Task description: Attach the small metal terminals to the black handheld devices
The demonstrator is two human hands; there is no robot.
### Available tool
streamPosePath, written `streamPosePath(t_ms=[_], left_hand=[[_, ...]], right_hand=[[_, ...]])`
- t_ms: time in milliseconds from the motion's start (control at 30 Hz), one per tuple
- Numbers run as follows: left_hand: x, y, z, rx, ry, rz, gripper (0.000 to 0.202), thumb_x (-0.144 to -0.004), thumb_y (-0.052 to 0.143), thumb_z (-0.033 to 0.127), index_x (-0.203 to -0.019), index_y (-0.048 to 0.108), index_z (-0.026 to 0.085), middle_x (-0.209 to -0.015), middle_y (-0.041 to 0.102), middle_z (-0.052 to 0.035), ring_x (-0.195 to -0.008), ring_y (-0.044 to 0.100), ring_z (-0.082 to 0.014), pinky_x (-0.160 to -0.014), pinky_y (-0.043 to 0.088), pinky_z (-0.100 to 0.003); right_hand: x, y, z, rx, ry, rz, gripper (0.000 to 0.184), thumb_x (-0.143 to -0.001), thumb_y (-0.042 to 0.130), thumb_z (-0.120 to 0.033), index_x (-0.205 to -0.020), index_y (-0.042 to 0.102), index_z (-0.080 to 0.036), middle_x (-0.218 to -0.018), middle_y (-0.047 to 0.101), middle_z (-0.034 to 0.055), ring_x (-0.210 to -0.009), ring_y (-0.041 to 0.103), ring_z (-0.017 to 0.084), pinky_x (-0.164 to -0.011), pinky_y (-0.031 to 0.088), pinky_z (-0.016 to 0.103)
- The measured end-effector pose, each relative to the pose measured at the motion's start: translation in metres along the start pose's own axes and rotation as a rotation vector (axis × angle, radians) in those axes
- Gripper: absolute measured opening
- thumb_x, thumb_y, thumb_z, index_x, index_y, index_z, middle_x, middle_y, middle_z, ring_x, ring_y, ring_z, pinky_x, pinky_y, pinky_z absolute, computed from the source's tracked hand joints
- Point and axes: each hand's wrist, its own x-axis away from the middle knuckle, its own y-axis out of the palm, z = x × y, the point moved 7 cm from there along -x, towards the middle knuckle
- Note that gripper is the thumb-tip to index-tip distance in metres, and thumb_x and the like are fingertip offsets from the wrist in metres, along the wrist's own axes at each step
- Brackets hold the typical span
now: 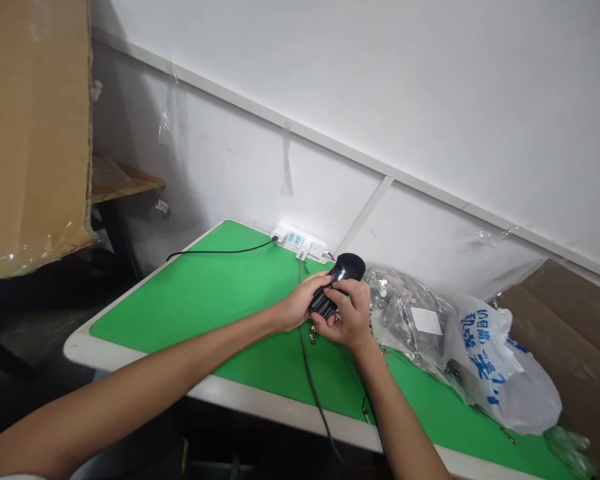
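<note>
Both my hands hold a glossy black handheld device (344, 270), possibly a barcode scanner, above a green mat (195, 300). My left hand (300, 303) wraps its lower body from the left, and my right hand (344, 313) grips it from the right, fingers on top. A dark cable (309, 367) runs from beneath my hands across the mat and over the table's front edge. Small metal parts (313, 335) lie just below my hands. I cannot tell where the cable joins the device.
A white power strip (300, 241) with a black cord (220, 252) stands against the wall. To the right lie a clear bag of metal parts (405, 313) and a white-and-blue plastic bag (500, 367). Cardboard (30, 133) looms at left; more (570, 333) leans at right.
</note>
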Motion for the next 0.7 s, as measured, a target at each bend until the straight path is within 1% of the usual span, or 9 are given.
streamPosePath(t_ms=[133,200,300,433,600,700], left_hand=[[0.000,0.001,-0.004,-0.009,-0.044,-0.028,0.026,-0.085,0.066,0.039,-0.094,0.055,0.018,-0.064,0.062,0.0016,-0.041,0.060,-0.0158,-0.038,0.049,-0.025],[0.000,0.000,-0.006,-0.006,-0.051,-0.020,0.025,-0.085,0.066,0.039,-0.094,0.056,0.018,-0.066,0.062,0.0012,-0.042,0.060,-0.0159,-0.039,0.048,-0.025],[-0.001,-0.004,-0.008,0.005,-0.045,0.020,0.025,-0.084,0.069,0.038,-0.091,0.055,0.017,-0.066,0.060,0.0023,-0.044,0.060,-0.0149,-0.042,0.048,-0.025],[0.000,-0.007,-0.010,0.043,-0.044,0.077,0.026,-0.082,0.073,0.035,-0.088,0.056,0.016,-0.065,0.059,0.0030,-0.050,0.060,-0.0121,-0.049,0.048,-0.022],[0.000,-0.005,-0.015,0.062,-0.100,0.030,0.026,-0.083,0.072,0.037,-0.086,0.057,0.016,-0.064,0.060,0.0017,-0.051,0.060,-0.0126,-0.050,0.047,-0.023],[-0.001,-0.006,-0.018,0.059,-0.113,0.017,0.024,-0.085,0.068,0.037,-0.087,0.055,0.017,-0.063,0.060,0.0013,-0.049,0.061,-0.0140,-0.048,0.049,-0.024]], right_hand=[[0.000,-0.002,-0.001,-0.031,-0.005,0.012,0.035,-0.084,0.067,-0.044,-0.114,0.063,-0.025,-0.105,0.064,0.0106,-0.096,0.062,0.029,-0.081,0.047,0.047],[0.001,-0.002,0.000,-0.034,0.004,0.012,0.037,-0.084,0.068,-0.046,-0.114,0.063,-0.025,-0.106,0.064,0.0106,-0.096,0.062,0.029,-0.081,0.047,0.046],[0.001,-0.003,0.000,-0.030,0.000,0.028,0.037,-0.085,0.067,-0.048,-0.113,0.063,-0.025,-0.105,0.064,0.0104,-0.094,0.062,0.029,-0.080,0.047,0.045],[0.001,-0.005,-0.002,-0.027,-0.017,0.040,0.034,-0.088,0.064,-0.047,-0.110,0.062,-0.022,-0.103,0.064,0.0110,-0.094,0.063,0.028,-0.079,0.046,0.044],[0.003,-0.005,-0.002,-0.039,-0.032,0.039,0.036,-0.087,0.066,-0.047,-0.112,0.063,-0.022,-0.101,0.064,0.0106,-0.092,0.062,0.029,-0.079,0.044,0.044],[0.002,-0.004,-0.003,-0.043,-0.033,0.029,0.034,-0.090,0.062,-0.048,-0.112,0.063,-0.021,-0.099,0.064,0.0102,-0.089,0.062,0.028,-0.078,0.044,0.044]])
